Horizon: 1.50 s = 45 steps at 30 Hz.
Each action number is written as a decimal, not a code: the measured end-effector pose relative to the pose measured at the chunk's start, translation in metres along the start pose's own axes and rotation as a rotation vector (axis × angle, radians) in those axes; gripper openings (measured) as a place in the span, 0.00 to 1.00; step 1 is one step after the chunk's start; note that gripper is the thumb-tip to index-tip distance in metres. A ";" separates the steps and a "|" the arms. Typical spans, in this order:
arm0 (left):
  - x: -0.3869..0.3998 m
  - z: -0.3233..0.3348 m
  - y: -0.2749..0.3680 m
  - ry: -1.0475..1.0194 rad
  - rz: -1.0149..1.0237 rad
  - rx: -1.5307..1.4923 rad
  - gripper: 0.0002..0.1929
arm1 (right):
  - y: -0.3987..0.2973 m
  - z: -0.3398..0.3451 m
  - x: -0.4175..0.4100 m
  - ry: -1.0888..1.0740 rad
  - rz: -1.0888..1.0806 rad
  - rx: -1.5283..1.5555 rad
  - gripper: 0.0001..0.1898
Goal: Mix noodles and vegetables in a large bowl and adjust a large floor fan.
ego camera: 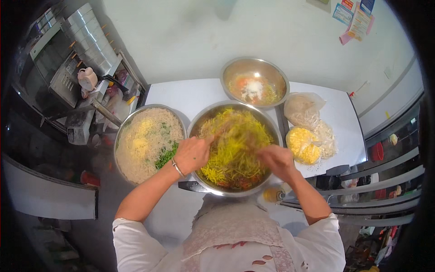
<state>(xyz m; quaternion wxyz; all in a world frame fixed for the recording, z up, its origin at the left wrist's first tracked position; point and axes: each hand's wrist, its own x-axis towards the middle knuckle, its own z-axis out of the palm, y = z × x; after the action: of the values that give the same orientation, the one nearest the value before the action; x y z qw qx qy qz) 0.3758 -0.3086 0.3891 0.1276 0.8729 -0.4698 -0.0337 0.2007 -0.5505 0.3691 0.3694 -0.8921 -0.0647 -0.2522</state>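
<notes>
A large steel bowl (276, 117) stands before me with yellow-green shreds (234, 142) in it and some dark reddish food near its lower edge. Over its left rim is my left hand (194, 153), fingers curled and a bangle on the wrist; a blurred slender shape extends from it into the shreds. My right hand (277, 160), motion-blurred, is curled at the right rim. Blur hides whether either hand grips a tool or food. To the left, another steel bowl (118, 159) holds a pale crumbly mix, yellow granules and chopped green herbs (167, 155).
Behind, a steel bowl (225, 73) holds white powder over shredded food. At the right lie a plastic bag of yellow pieces (302, 144) and two more bags. A bottle of yellow liquid (272, 194) is near the front edge. Stacked metal steamers (90, 37) stand on the left shelf.
</notes>
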 end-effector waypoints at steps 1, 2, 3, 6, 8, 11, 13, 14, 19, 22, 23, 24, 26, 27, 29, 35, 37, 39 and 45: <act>0.005 0.000 -0.002 0.001 0.004 0.000 0.15 | 0.001 -0.006 0.003 0.002 0.001 -0.003 0.05; 0.013 0.004 -0.006 -0.005 0.001 0.046 0.15 | 0.002 -0.011 0.006 0.012 0.064 0.034 0.05; 0.022 0.009 -0.011 -0.008 -0.001 0.093 0.14 | 0.005 -0.016 0.010 0.023 0.125 0.070 0.05; 0.050 0.032 -0.025 -0.011 -0.027 0.164 0.14 | 0.010 -0.010 0.028 0.066 0.259 0.151 0.06; 0.055 0.050 -0.028 0.001 0.015 0.185 0.14 | 0.020 0.005 0.034 0.058 0.256 0.146 0.08; 0.046 0.052 -0.023 -0.078 0.071 0.215 0.14 | 0.023 0.017 0.030 -0.089 0.185 0.040 0.07; 0.033 0.036 -0.022 -0.172 0.085 0.228 0.14 | 0.020 0.011 0.022 -0.081 0.174 0.092 0.07; 0.026 0.025 -0.023 -0.180 0.067 0.186 0.16 | 0.014 0.000 0.019 -0.093 0.172 0.088 0.06; 0.009 0.009 -0.049 -0.181 -0.056 0.176 0.19 | -0.016 -0.045 0.004 -0.017 0.202 0.123 0.05; 0.012 0.054 -0.073 -0.352 -0.223 0.318 0.17 | 0.013 -0.048 -0.014 0.049 0.289 -0.061 0.07; 0.005 0.081 -0.079 -0.321 -0.237 0.244 0.15 | 0.035 -0.034 -0.026 0.051 0.290 -0.061 0.07; 0.001 0.097 -0.081 -0.292 -0.245 0.167 0.14 | 0.061 -0.018 -0.040 0.067 0.361 -0.064 0.07; 0.001 0.090 -0.064 -0.233 -0.202 0.034 0.14 | 0.077 -0.006 -0.048 0.088 0.440 -0.072 0.08; -0.002 0.082 -0.054 -0.170 -0.175 -0.097 0.14 | 0.074 0.003 -0.043 0.125 0.515 0.064 0.08; -0.003 0.063 -0.040 -0.147 -0.144 -0.159 0.16 | 0.060 0.015 -0.034 0.161 0.597 0.208 0.09; 0.008 0.006 -0.006 -0.216 -0.072 -0.243 0.18 | -0.006 0.000 0.023 0.047 0.386 0.194 0.07; 0.007 -0.007 -0.008 -0.179 -0.005 -0.177 0.13 | -0.020 -0.012 0.034 0.042 0.362 0.199 0.05; 0.005 -0.010 -0.021 -0.196 -0.005 -0.155 0.13 | -0.027 -0.028 0.036 -0.020 0.282 -0.024 0.06; -0.013 0.049 -0.070 -0.414 0.020 -0.070 0.12 | 0.022 -0.005 -0.038 -0.193 0.747 -0.055 0.10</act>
<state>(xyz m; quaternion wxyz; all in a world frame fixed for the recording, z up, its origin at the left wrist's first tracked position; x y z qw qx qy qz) 0.4161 -0.2703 0.3235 0.0590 0.8378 -0.4930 -0.2272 0.1727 -0.5674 0.3398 0.4038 -0.8834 0.2370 -0.0170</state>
